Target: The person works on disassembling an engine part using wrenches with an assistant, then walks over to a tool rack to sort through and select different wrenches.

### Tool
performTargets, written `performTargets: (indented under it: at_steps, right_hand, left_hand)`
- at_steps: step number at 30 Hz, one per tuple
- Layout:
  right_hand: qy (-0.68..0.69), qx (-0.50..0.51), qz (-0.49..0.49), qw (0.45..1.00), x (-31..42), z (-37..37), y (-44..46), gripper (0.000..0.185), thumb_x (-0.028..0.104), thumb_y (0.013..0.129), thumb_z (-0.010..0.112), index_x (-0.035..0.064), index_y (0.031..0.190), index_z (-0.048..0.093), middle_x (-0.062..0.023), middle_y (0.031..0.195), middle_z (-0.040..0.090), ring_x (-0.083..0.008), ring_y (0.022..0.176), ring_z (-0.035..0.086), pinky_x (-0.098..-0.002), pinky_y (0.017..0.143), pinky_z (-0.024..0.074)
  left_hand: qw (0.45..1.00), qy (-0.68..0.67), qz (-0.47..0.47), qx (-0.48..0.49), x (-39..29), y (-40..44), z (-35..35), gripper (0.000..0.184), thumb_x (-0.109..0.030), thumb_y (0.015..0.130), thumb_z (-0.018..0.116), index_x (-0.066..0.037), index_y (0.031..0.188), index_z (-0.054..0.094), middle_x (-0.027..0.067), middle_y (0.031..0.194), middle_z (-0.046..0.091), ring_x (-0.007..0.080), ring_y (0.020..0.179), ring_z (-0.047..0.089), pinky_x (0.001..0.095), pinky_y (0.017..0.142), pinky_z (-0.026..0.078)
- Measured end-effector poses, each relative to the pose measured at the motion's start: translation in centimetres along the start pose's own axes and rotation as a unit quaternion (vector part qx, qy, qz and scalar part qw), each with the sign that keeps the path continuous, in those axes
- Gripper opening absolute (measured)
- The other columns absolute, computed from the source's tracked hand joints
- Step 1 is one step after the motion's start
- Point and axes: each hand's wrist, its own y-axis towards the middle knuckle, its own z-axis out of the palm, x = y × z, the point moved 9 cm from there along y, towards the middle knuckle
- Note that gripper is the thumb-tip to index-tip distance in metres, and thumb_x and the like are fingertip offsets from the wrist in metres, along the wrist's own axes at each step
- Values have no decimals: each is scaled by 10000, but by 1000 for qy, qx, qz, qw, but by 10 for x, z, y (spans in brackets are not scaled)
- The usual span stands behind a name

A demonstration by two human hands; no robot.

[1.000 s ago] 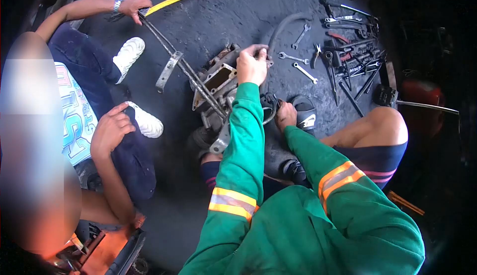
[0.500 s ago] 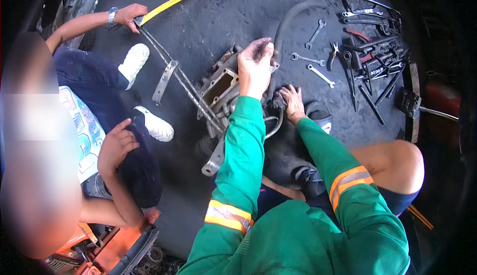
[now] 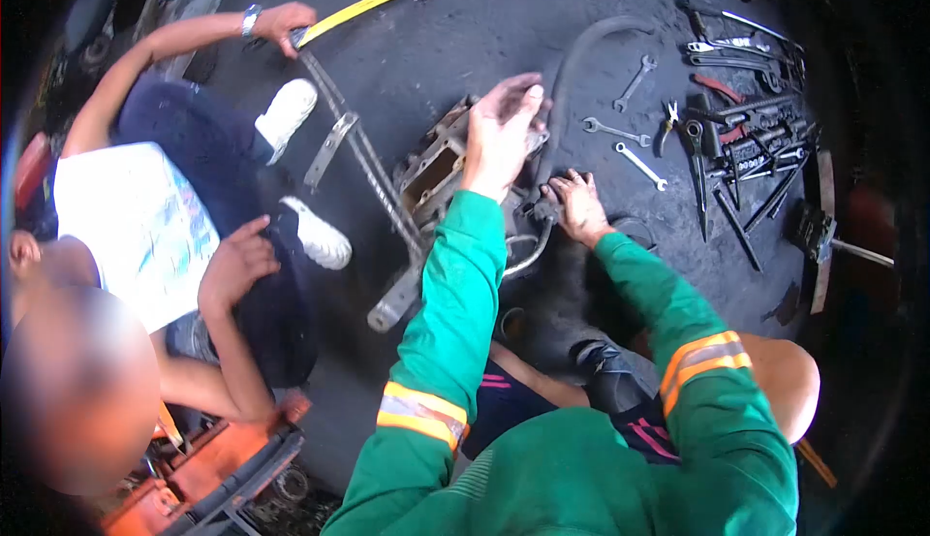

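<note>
Head view, by count: one metal housing (image 3: 433, 177) with one rectangular opening, on the floor (image 3: 504, 13), partly behind the left sleeve (image 3: 463, 265). One left hand (image 3: 499, 134), raised beside the housing, loosely spread, thumb apart from bent fingers. One right hand (image 3: 576, 204), fingertips at one dark fitting (image 3: 536, 208) near the lower end of one black hose (image 3: 562, 90); cannot tell whether pinching or merely resting. Three wrenches (image 3: 641, 166), lying apart from one another; one pair of pliers (image 3: 668, 127) just beside. Farther right, one crowded tool heap (image 3: 751, 139), too overlapped to count.

At left, one co-worker (image 3: 213, 148): upper hand (image 3: 288, 24) at the end of one long metal lever (image 3: 378, 175) with one bracket (image 3: 329, 151), near one yellow strap (image 3: 373, 5); lower hand (image 3: 242, 260) over dark trousers. Two white shoes (image 3: 320, 236).

Underfoot, dark and smudged; at lower left, orange machinery (image 3: 218, 463); around the edges, deep shadow.

On one white shirt (image 3: 136, 226), print too washed-out to read.
</note>
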Motion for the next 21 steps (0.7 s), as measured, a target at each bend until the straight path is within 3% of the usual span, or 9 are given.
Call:
performTargets:
  at_steps: [2,4,6,7,10,13,16,17,21]
  right_hand:
    - [69,-27,-105,992,9,-22,-22,423,293,965,586,11,1281,594,-214,1208,647,-367,1249,533,-522,1095,383]
    - [119,96,-122,981,17,-31,-29,430,273,975,585,-36,1273,577,-241,1169,648,-377,1173,581,-462,1058,430]
    - [137,122,-124,975,-1,-29,-47,414,246,984,577,-56,1267,571,-239,1144,652,-380,1093,610,-431,993,471]
    - [96,90,-205,970,1,-36,-59,379,208,991,560,-56,1263,572,-246,1127,652,-384,1059,610,-446,955,476]
    - [21,69,-266,961,-14,-46,-89,343,164,969,558,-32,1250,574,-255,1103,642,-403,1031,604,-466,931,478]
    - [14,268,76,960,-46,-52,-90,326,184,950,584,-8,1213,595,-251,1091,640,-419,1022,599,-483,922,475]
    - [-33,232,7,972,-34,-89,-96,288,217,936,610,-5,1120,615,-251,1086,642,-437,1028,596,-501,902,473]
    - [-67,177,-72,979,-6,-116,-89,268,239,931,632,0,1050,623,-232,1010,641,-415,960,609,-500,833,481]
    - [-165,84,-161,969,62,-176,-52,257,251,902,681,14,997,647,-192,896,634,-368,859,620,-490,770,484]
  left_hand:
    - [996,-4,89,7,-47,-27,5,320,-214,975,627,-35,1241,628,10,988,681,51,780,572,203,666,437]
    - [991,-42,126,-1,-91,-92,16,343,-257,993,582,17,1196,618,62,993,653,100,799,581,241,692,446]
    - [973,-121,169,98,-82,-156,20,345,-285,995,585,40,1102,628,116,924,646,163,760,606,275,673,478]
    - [966,-162,162,118,-61,-182,17,325,-270,994,593,46,1062,632,133,885,647,177,745,618,289,669,503]
    - [976,-208,-37,-54,59,-226,-10,247,-171,1026,560,17,1163,643,46,923,665,91,808,599,241,724,484]
    - [953,-221,-109,-174,140,-237,-24,286,-171,1028,560,6,1245,619,23,1026,679,75,885,618,225,750,484]
    - [943,-260,-54,-202,160,-207,-18,359,-165,1018,583,3,1335,582,44,1195,662,109,1042,612,250,870,487]
    - [932,-281,-66,-218,174,-196,-13,357,-171,1008,601,16,1312,592,58,1212,653,123,1059,605,263,896,484]
    - [880,-339,-102,-315,205,-165,-6,339,-199,958,683,28,1206,636,94,1201,644,167,1047,590,318,917,484]
